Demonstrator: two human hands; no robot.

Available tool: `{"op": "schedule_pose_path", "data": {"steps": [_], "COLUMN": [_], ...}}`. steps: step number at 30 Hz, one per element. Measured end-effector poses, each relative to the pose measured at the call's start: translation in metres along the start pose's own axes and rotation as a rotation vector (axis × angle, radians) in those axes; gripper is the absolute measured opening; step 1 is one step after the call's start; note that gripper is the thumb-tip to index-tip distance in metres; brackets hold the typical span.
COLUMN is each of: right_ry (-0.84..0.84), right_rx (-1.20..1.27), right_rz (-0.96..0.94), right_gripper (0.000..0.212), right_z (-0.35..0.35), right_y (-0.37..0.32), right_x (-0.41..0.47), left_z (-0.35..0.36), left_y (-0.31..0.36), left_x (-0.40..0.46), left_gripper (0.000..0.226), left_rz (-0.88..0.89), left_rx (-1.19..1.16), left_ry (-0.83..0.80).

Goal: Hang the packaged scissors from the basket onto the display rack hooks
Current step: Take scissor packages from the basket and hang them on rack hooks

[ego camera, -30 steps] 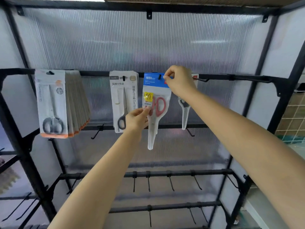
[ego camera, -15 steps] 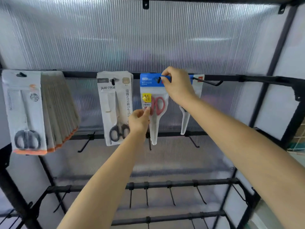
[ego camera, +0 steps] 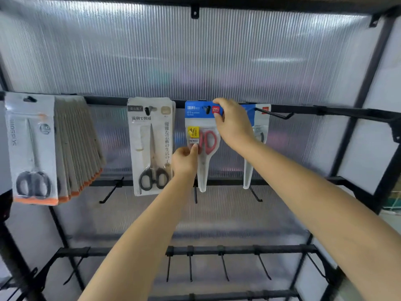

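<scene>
Head view: blue pack [ego camera: 202, 135] with red scissors hangs at top rail [ego camera: 325, 110], hole on hook [ego camera: 207, 109]; right hand [ego camera: 233, 123] pinches header corner; left hand [ego camera: 184, 160] pinches lower edge by yellow label; best move, I judge: slide header squarely back along hook, steady bottom so pack hangs straight, then let go; second blue pack [ego camera: 257, 135] just beside, behind right hand.

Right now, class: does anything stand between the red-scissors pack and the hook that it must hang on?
Nothing visible does. The pack already has its hang hole on the hook, which shows dark through it. The right hand pinches the blue header; the left hand holds the lower edge.
</scene>
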State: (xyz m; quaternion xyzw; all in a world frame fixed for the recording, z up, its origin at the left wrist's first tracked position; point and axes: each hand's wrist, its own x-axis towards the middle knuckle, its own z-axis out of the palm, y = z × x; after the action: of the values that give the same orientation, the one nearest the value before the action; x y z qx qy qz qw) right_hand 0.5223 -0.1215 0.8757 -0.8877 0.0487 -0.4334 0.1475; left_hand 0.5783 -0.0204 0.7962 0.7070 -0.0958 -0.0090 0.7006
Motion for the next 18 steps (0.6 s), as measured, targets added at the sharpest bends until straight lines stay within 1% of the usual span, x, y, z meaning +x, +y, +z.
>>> {"op": "schedule_pose_path", "data": {"steps": [3,5,11,13,16,18], "right_ry": [-0.046,-0.054,-0.118,-0.144,-0.167,-0.207], "right_rx": [-0.07,-0.137,-0.302,-0.352,-0.442,-0.5], "right_rz": [0.022,0.021,0.081,0.096,0.129,0.157], "right_gripper": [0.049,0.053,0.049,0.046,0.04,0.041], "right_z": [-0.007,-0.014,-0.032,-0.035,-0.042,-0.048], "right_y": [-0.008,-0.013,-0.026,-0.029,-0.035,-0.041], "right_x": [-0.014,-0.025,-0.071,-0.09,-0.124,-0.15], "left_z": [-0.001,-0.001,-0.006,-0.01,-0.019,-0.025], "left_y": [0.007,0.012,0.002,-0.008,-0.019,-0.024], "left_x": [-0.006,-0.014,-0.056,-0.068,-0.088,-0.103], "left_gripper": [0.032,0.034,0.041,0.04,0.039,0.034], "left_rz": [-0.047,-0.047,0.008,0.102,0.35,0.502], "left_rx": [0.022,0.047,0.243,0.351,0.59,0.672], "left_ry": [0.008,0.005,-0.1,-0.117,-0.166,-0.207]}}
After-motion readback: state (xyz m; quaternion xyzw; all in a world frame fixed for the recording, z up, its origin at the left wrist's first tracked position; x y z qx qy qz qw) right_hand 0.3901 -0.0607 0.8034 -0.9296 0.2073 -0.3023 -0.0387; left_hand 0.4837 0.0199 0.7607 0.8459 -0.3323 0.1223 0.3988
